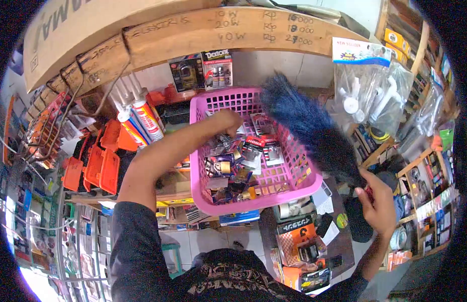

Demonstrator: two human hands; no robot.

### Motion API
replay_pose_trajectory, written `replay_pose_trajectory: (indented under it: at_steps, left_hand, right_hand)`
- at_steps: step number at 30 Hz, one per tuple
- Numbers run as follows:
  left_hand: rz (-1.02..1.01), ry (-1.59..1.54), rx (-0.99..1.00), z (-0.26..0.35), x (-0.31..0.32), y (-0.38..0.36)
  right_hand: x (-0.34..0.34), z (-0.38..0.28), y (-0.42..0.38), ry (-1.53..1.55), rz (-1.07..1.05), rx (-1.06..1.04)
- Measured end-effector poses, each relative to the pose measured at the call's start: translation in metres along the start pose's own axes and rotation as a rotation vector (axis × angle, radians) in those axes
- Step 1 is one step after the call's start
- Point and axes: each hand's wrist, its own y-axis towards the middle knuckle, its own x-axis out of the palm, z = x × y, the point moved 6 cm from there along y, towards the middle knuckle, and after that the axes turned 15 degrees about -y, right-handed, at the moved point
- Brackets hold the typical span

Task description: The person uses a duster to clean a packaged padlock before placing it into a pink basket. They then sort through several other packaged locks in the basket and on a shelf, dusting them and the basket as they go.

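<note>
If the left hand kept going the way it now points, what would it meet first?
Probably the blister packs in the pink basket: the left hand already reaches down into it toward them, though depth is hard to judge.

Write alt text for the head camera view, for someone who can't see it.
A person's left hand reaches into a pink basket of packaged padlocks while the right hand holds a dark blue feather duster over it, among crowded shop shelves.

Pink slotted plastic basket (294, 189) at centre, filled with carded padlock packs (253, 151). Left hand (227, 121) inside, upon the packs. Dark blue feather duster (309, 123) over the right rim, held from the right by right hand (378, 201). White sealant tubes (143, 113) left of basket.
</note>
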Motion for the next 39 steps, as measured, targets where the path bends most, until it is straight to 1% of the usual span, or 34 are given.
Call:
replay_pose_trajectory:
  at_steps: [1, 2, 3, 4, 6, 7, 8, 9, 10, 11, 12, 13, 14, 16, 17, 19, 20, 22, 23, 25, 26, 28, 29, 30, 32, 33, 34, 35, 36, 37, 38, 39]
  left_hand:
    - [-0.090, -0.017, -0.038, -0.004, -0.005, 0.006]
    - [-0.181, -0.032, -0.074, -0.003, -0.009, 0.007]
    - [-0.118, -0.125, -0.103, 0.013, -0.043, -0.014]
    - [-0.129, -0.121, -0.099, 0.003, -0.044, -0.012]
    - [-0.074, -0.095, 0.098, -0.031, -0.054, 0.006]
    - [-0.077, -0.094, 0.098, -0.057, -0.042, 0.020]
    - [-0.085, -0.553, -0.013, -0.090, -0.024, 0.037]
    - [-0.087, -1.010, -0.128, -0.109, -0.013, 0.046]
    - [-0.081, -1.006, -0.126, -0.103, -0.015, 0.042]
    - [-0.010, -0.699, -0.098, -0.091, -0.021, 0.034]
    - [0.057, -0.393, -0.069, -0.075, -0.030, 0.025]
    - [0.074, -0.199, -0.022, -0.053, -0.046, 0.013]
    - [0.075, -0.201, -0.021, -0.056, -0.042, 0.018]
    - [0.171, -0.075, -0.011, -0.067, -0.034, 0.031]
    - [0.171, -0.076, -0.012, -0.062, -0.035, 0.027]
    - [0.237, -0.065, -0.065, -0.045, -0.046, 0.012]
    - [0.237, -0.066, -0.068, -0.039, -0.046, 0.010]
    - [0.401, 0.012, -0.142, -0.029, -0.058, 0.005]
    - [0.400, 0.012, -0.144, -0.025, -0.057, 0.007]
    - [0.353, 0.150, -0.149, -0.016, -0.053, 0.013]
    - [0.353, 0.149, -0.150, -0.012, -0.050, 0.013]
    - [0.426, 0.120, -0.146, 0.005, -0.054, 0.004]
    - [0.349, 0.156, -0.147, 0.003, -0.050, 0.010]
    - [0.342, 0.153, -0.146, -0.001, -0.050, 0.013]
    - [0.394, 0.023, -0.110, -0.004, -0.053, 0.013]
    - [0.316, -0.014, -0.101, -0.004, -0.053, 0.011]
    - [0.310, -0.020, -0.103, -0.004, -0.054, 0.008]
    - [0.380, -0.073, -0.033, -0.002, -0.059, 0.004]
    - [0.452, -0.125, 0.036, 0.001, -0.064, -0.002]
    - [0.589, -0.166, 0.086, -0.001, -0.070, -0.015]
    - [0.586, -0.170, 0.084, 0.005, -0.077, -0.028]
    - [0.614, -0.280, 0.046, 0.013, -0.091, -0.046]
  right_hand:
    - [-0.001, 0.001, 0.000, 0.008, -0.048, 0.036]
    - [0.003, 0.007, -0.002, 0.015, -0.053, 0.042]
    - [0.005, 0.014, -0.006, 0.038, -0.033, 0.053]
    - [0.007, 0.020, -0.010, 0.060, -0.012, 0.065]
    - [0.008, 0.026, -0.014, 0.048, 0.011, 0.074]
    - [0.007, 0.028, -0.016, 0.032, 0.037, 0.075]
    - [0.009, 0.030, -0.018, 0.033, 0.037, 0.074]
    - [0.009, 0.032, -0.019, 0.003, 0.067, 0.055]
    - [0.008, 0.033, -0.019, -0.026, 0.101, 0.036]
    - [0.007, 0.034, -0.020, -0.026, 0.108, 0.037]
    - [0.010, 0.037, -0.021, 0.002, 0.058, 0.076]
    - [0.013, 0.040, -0.022, 0.028, 0.004, 0.114]
    - [0.012, 0.042, -0.022, 0.025, 0.004, 0.114]
    - [0.014, 0.043, -0.022, 0.051, -0.010, 0.100]
    - [0.015, 0.043, -0.023, 0.050, -0.011, 0.099]
    - [0.018, 0.047, -0.027, 0.081, -0.026, 0.176]
    - [0.020, 0.048, -0.027, 0.081, -0.028, 0.173]
    - [0.021, 0.051, -0.027, 0.081, 0.033, 0.136]
    - [0.023, 0.052, -0.028, 0.081, 0.032, 0.134]
    - [0.025, 0.057, -0.031, 0.053, 0.019, 0.194]
    - [0.025, 0.057, -0.031, 0.053, 0.018, 0.193]
    - [0.029, 0.059, -0.031, 0.080, -0.013, 0.215]
    - [0.030, 0.059, -0.031, 0.083, -0.018, 0.216]
    - [0.032, 0.060, -0.032, 0.088, -0.020, 0.213]
    - [0.035, 0.061, -0.033, 0.093, -0.030, 0.213]
    - [0.037, 0.063, -0.035, 0.131, -0.029, 0.223]
    - [0.039, 0.064, -0.037, 0.169, -0.030, 0.232]
    - [0.039, 0.064, -0.039, 0.167, -0.039, 0.229]
    - [0.037, 0.063, -0.041, 0.139, 0.003, 0.221]
    - [0.035, 0.062, -0.044, 0.112, 0.046, 0.215]
    - [0.037, 0.064, -0.046, 0.112, 0.041, 0.214]
    - [0.039, 0.068, -0.049, 0.145, 0.064, 0.229]
